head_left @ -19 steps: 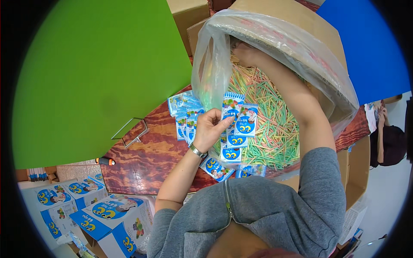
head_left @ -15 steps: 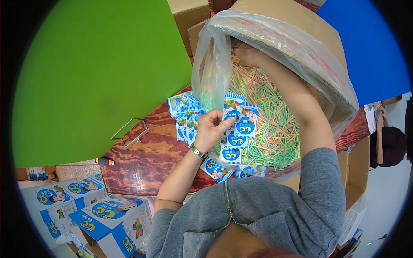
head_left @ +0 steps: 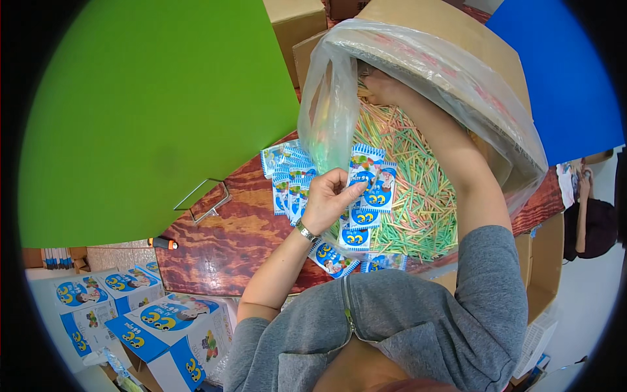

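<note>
The left hand point(head_left: 328, 198) clamps blue packets point(head_left: 379, 196), other packets point(head_left: 333, 259) already by the table's point(head_left: 215, 255) near edge, while the right hand point(head_left: 384, 87), grip hidden, reaches into plentiful loose sticks point(head_left: 421, 215).

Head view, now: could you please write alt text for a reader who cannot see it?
A left hand pinches small blue-and-white packets at the left edge of pastel sticks in a plastic-lined carton; the right hand reaches to the far end, its grip unclear. More packets lie on the red-brown table.
</note>
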A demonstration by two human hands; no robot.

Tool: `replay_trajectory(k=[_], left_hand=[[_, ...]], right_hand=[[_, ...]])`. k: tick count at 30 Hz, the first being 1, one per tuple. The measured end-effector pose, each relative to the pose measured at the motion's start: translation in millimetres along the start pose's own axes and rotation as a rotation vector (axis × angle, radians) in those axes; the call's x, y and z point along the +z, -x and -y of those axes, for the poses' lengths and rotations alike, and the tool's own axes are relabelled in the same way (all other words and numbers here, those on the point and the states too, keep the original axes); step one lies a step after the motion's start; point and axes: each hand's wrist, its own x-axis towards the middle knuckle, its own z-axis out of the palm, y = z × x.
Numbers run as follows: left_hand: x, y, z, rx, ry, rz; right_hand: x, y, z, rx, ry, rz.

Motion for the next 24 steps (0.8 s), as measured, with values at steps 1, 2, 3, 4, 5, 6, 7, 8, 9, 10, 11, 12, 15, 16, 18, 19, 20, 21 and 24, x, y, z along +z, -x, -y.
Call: replay_trajectory(k=[1,2,3,4,5,6,7,8,9,10,11,12,15,16,18,19,20,21,24], left_hand=[[1,0,-2,0.004,-0.001,-0.001],[1,1,-5,-0.002,-0.011,0.0],[1,2,-6,-0.008,-0.022,0.001],[1,3,-5,-0.009,-0.023,-0.003],[0,2,-5,-0.015,-0.024,0.002],[-1,2,-5,-0.02,-0.025,0.006],[-1,2,-5,-0.02,-0.026,0.003],[0,2,-6,-0.012,-0.011,0.004],[1,2,-7,-0.003,0.005,0.005],[1,2,-7,-0.002,0.005,0.003],[1,0,-6,-0.006,0.002,0.003],[1,-1,-6,-0.01,-0.003,0.005],[-1,1,-5,0.001,-0.039,0.006],[-2,2,-5,0.0,-0.039,0.0],[0,1,-9,-0.002,-0.013,-0.005],[1,1,-10,0.0,-0.011,-0.001],[1,1,-10,0.008,-0.021,-0.003],[0,2,-10,0.014,-0.029,-0.009],[10,-3,-21,0.106,0.13,-0.087]], right_hand=[[4,1,-4,-0.025,-0.002,-0.051],[2,0,-1,-0.028,-0.003,-0.052],[0,0,2,0.002,0.02,-0.01],[-3,-1,4,0.033,0.043,0.032],[-4,-2,5,0.031,0.042,0.03],[-5,-3,5,0.01,0.01,0.052],[-6,-3,5,-0.012,-0.022,0.074],[-3,-5,3,-0.014,-0.022,0.073],[3,-7,0,-0.032,-0.044,0.039],[8,-8,-2,-0.049,-0.067,0.005],[20,-10,-9,-0.045,-0.066,0.006],[30,-12,-16,-0.041,-0.051,-0.041],[33,-7,-13,-0.039,-0.01,-0.13],[27,-4,-10,-0.031,0.016,-0.172],[15,3,-15,0.007,-0.011,-0.118],[10,8,-18,0.044,-0.041,-0.063],[1,16,-17,0.044,-0.039,-0.064],[-9,27,-12,0.005,-0.103,-0.147],[-41,65,-11,0.063,-0.611,-0.001]])
